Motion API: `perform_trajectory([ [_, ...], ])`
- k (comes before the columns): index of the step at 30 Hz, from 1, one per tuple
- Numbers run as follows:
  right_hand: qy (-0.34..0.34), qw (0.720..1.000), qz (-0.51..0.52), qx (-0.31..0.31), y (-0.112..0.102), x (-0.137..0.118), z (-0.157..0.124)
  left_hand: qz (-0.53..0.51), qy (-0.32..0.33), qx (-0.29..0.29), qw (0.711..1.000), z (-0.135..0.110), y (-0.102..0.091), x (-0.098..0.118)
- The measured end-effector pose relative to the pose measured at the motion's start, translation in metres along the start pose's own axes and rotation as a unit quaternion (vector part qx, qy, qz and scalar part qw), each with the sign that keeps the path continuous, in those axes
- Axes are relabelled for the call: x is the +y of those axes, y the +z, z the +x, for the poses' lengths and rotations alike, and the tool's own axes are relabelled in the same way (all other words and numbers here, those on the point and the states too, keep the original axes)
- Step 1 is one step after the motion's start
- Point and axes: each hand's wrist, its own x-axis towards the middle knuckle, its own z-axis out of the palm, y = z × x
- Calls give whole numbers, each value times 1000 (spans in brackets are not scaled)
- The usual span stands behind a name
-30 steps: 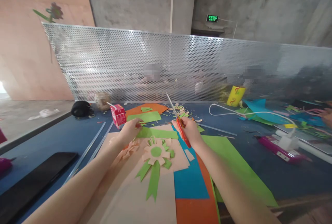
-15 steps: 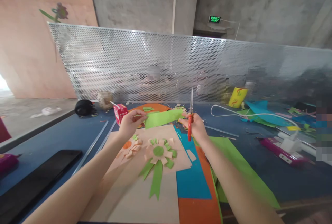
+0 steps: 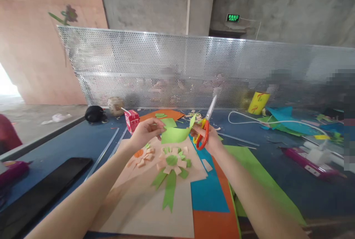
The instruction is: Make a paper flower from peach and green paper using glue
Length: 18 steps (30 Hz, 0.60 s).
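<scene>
Green strip (image 3: 175, 136), red-and-yellow scissor handles (image 3: 206, 132) — blue tabletop (image 3: 273, 172)

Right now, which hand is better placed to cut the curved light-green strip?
Probably the right hand: it holds the metal scissors with red-and-yellow handles, while the left hand holds the strip by one end.

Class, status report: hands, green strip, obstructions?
Left hand pinching strip. Right hand at its curled end, holding scissors. Strip bowed; nothing visibly in the way.
</scene>
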Motion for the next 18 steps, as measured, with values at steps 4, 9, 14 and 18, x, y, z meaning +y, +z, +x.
perform_trajectory([
  [4, -9, 996, 83, 12, 0, -6, 0, 136, -38, -78, 987, 2, -7, -11],
  [9, -11, 983, 164, 79, -10, -22, 4, 482, -66, -83, 870, 15, -35, -35],
  [14, -13, 967, 214, 138, -20, -33, 10, 536, 1, -201, 820, 27, -51, -56],
  [18, -5, 966, 212, 145, -21, -38, 10, 571, 63, -243, 781, 29, -53, -66],
])
